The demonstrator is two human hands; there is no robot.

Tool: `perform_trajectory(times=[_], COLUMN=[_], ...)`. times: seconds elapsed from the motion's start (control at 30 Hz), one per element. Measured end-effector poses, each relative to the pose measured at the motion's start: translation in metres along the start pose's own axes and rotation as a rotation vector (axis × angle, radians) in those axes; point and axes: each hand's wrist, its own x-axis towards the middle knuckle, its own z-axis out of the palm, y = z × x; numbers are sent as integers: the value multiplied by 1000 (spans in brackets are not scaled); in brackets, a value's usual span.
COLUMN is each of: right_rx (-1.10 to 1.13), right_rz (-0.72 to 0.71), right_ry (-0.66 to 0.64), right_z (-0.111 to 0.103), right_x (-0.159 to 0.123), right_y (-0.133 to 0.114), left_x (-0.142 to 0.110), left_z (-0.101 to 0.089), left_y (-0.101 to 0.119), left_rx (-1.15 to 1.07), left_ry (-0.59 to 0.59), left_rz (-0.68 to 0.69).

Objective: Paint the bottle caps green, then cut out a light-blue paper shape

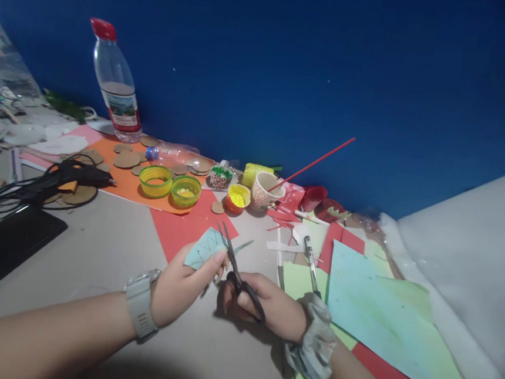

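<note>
Scissors with black handles and slim grey metal blades (pixel 235 269) are gripped in the right hand (pixel 273 304), its fingers curled around the handles; the blades stand slightly parted at the right edge of a small light-blue paper piece (pixel 204 248) marked with dark zigzag lines. The left hand (pixel 176 290) pinches that piece between thumb and fingers above the grey tabletop (pixel 115 248); whether the blades touch it is hard to tell. Among the containers, a tall clear plastic bottle with a red cap (pixel 121 83) and a picture label stands upright at the back, and a clear plastic bottle with a blue cap (pixel 171 155) lies on its side. A white cup with a fine reddish pattern (pixel 260 197) holds a thin red stick (pixel 319 162), leaning out to the right. Two round yellow-and-green striped bowls (pixel 155 192) sit side by side, their contents unclear. A small orange-red cup (pixel 235 210) has crinkled yellow material (pixel 239 196) inside, and a small dark-speckled cup (pixel 220 181) shows green material (pixel 221 172) at its top.
</note>
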Motion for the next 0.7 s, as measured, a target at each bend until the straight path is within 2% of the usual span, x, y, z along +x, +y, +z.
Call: perform_trajectory(times=[0.17,0.33,0.47,0.7], right_rx=[-4,-12,-16,8], right_rz=[28,28,38,52], right_ry=[1,-13,-8,4], right_z=[-1,-2,-2,-2], right_x=[0,0,1,1], right_y=[1,1,1,1], left_x=[0,0,0,0], left_z=[-1,0,0,0], left_y=[2,2,4,0], left_rx=[-4,2,-25,-46], left_ry=[-38,-31,-33,-21], left_rz=[28,3,47,8])
